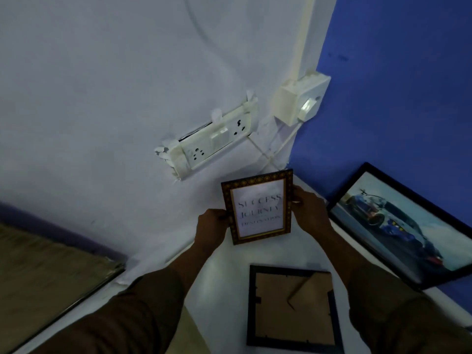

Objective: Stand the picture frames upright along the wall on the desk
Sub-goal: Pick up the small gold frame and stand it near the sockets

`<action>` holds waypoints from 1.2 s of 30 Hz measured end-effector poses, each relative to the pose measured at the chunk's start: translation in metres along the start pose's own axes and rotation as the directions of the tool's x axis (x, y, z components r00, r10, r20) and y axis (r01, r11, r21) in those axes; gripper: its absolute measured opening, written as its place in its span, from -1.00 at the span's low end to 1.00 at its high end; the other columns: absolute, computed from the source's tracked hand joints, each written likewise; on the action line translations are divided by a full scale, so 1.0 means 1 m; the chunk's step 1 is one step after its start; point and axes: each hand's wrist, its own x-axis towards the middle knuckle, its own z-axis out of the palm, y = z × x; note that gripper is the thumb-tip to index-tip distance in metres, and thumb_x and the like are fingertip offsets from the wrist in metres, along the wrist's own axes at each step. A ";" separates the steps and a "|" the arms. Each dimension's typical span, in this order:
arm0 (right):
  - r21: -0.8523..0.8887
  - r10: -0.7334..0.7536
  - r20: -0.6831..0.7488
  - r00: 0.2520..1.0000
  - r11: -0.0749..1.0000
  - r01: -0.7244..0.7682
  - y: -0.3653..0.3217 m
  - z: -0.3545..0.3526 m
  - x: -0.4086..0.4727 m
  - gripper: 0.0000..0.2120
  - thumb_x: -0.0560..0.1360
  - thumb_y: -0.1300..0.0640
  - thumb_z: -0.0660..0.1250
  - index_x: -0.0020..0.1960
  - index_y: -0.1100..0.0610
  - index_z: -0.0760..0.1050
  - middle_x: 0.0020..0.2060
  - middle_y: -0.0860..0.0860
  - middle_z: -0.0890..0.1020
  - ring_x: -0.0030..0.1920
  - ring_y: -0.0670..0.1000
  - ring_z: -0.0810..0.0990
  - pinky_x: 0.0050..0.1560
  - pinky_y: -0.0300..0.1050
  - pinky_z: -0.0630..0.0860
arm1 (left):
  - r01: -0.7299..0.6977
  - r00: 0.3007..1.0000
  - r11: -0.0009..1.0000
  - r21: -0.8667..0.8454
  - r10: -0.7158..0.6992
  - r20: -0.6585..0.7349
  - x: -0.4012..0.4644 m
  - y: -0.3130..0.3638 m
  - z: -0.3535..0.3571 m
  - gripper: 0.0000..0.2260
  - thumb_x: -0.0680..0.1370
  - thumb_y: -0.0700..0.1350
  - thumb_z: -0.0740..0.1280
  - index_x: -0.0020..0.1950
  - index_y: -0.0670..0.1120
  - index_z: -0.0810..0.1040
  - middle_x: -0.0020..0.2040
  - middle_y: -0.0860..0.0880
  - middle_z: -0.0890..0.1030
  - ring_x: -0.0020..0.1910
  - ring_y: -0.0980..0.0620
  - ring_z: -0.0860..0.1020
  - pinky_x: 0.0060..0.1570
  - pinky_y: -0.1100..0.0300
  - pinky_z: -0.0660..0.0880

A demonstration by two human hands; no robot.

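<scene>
Left hand (213, 223) and right hand (307, 209) are gripping the patterned frame (258, 206) by its side edges, upright above the white desk (229, 282) near the corner; print is reading "SUCCESS… JOURNEY… DESTINATION", partly blurred.

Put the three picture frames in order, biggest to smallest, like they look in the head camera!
1. Car picture frame, leaning on the blue wall: biggest.
2. Face-down frame lying on the desk.
3. Patterned quote frame held in both hands: smallest, though it is farther from the camera than the face-down one.
</scene>
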 end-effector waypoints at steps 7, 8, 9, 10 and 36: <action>-0.033 0.051 0.073 0.996 0.998 -0.049 0.009 0.021 0.039 -0.82 0.59 0.26 0.29 0.10 0.28 0.63 0.12 0.18 0.66 -0.02 0.12 0.64 -0.16 -0.21 0.39 | 0.056 0.998 0.997 -0.047 -0.054 0.030 0.039 -0.019 0.011 -0.71 0.47 -0.02 0.31 -0.09 -0.18 0.75 -0.09 -0.16 0.76 -0.04 -0.16 0.71 0.06 -0.10 0.63; -0.025 0.051 0.074 0.996 0.998 -0.049 0.009 0.022 0.041 -0.82 0.59 0.26 0.29 0.10 0.27 0.63 0.12 0.17 0.66 -0.03 0.11 0.64 -0.13 -0.19 0.41 | 0.058 0.998 0.997 -0.045 -0.056 0.029 0.042 -0.019 0.013 -0.70 0.48 -0.01 0.32 -0.08 -0.18 0.75 -0.08 -0.16 0.76 -0.04 -0.16 0.71 0.06 -0.09 0.63; -0.015 0.047 0.070 0.996 0.999 -0.046 0.011 0.022 0.045 -0.82 0.59 0.25 0.29 0.10 0.25 0.63 0.12 0.17 0.66 -0.02 0.09 0.63 -0.11 -0.18 0.43 | 0.054 0.998 0.998 -0.036 -0.053 0.030 0.045 -0.017 0.014 -0.73 0.50 -0.03 0.34 -0.08 -0.19 0.75 -0.09 -0.16 0.76 -0.04 -0.16 0.71 0.06 -0.09 0.62; -0.015 0.047 0.071 0.996 0.999 -0.046 0.013 0.021 0.048 -0.83 0.59 0.24 0.28 0.09 0.24 0.63 0.11 0.17 0.66 -0.01 0.10 0.64 -0.09 -0.17 0.45 | 0.043 0.999 0.999 -0.019 -0.043 0.029 0.048 -0.015 0.017 -0.77 0.53 -0.07 0.36 -0.08 -0.20 0.74 -0.09 -0.17 0.76 -0.05 -0.16 0.70 0.05 -0.07 0.62; 0.012 0.280 0.186 0.942 0.958 -0.287 0.072 0.005 -0.052 -0.42 0.54 0.06 0.44 0.50 0.15 0.36 0.35 0.18 0.54 0.31 0.12 0.53 0.21 -0.22 0.37 | 0.176 0.970 0.980 0.097 -0.189 0.152 -0.009 -0.047 0.052 -0.58 0.51 0.04 0.49 0.27 -0.15 0.58 0.21 -0.12 0.65 0.21 -0.10 0.60 0.23 0.10 0.52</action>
